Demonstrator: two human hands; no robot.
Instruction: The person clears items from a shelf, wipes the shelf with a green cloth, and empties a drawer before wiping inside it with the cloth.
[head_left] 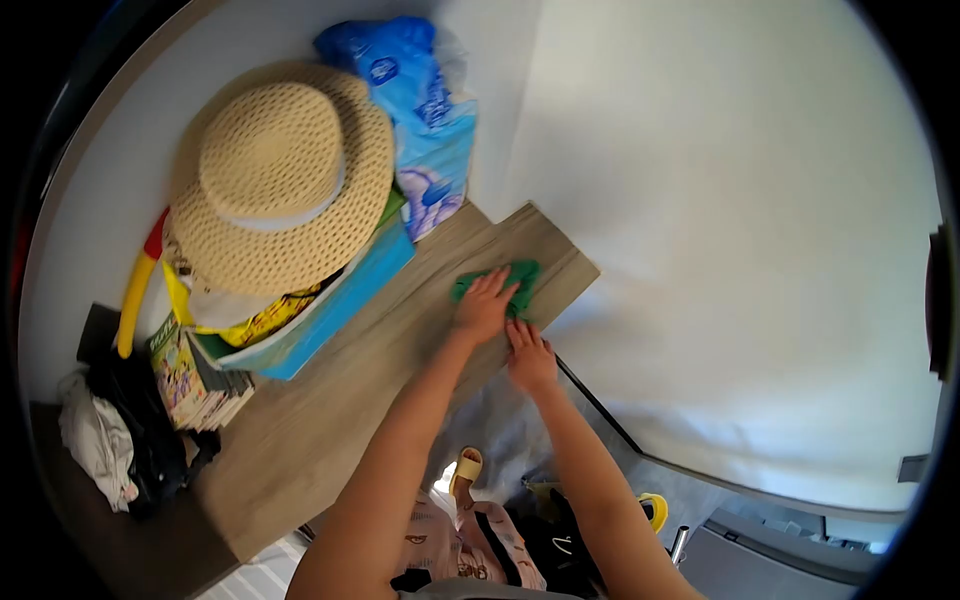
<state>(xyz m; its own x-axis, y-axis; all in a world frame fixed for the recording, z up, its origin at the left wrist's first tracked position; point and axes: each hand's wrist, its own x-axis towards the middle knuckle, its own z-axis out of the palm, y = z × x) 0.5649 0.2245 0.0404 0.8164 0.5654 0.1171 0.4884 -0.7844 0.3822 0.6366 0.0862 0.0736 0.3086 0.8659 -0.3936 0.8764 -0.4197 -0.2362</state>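
A green cloth (526, 272) lies spread on the wood-grain shelf top (350, 365), close to its right-hand end. My left hand (483, 308) rests on the cloth with its fingers stretched out and lying flat. Just below it, my right hand (531, 358) is at the shelf's front edge, fingers extended, the tips close to the lower corner of the cloth. Whether those fingertips touch the cloth I cannot tell.
Left on the shelf, a straw hat (275, 165) tops a blue box (335, 320). Behind stands a blue plastic bag (425, 115). Magazines (190, 385), a black bag (140, 430) and a yellow-red handle (135, 300) lie further left. A white wall (720, 220) borders the right.
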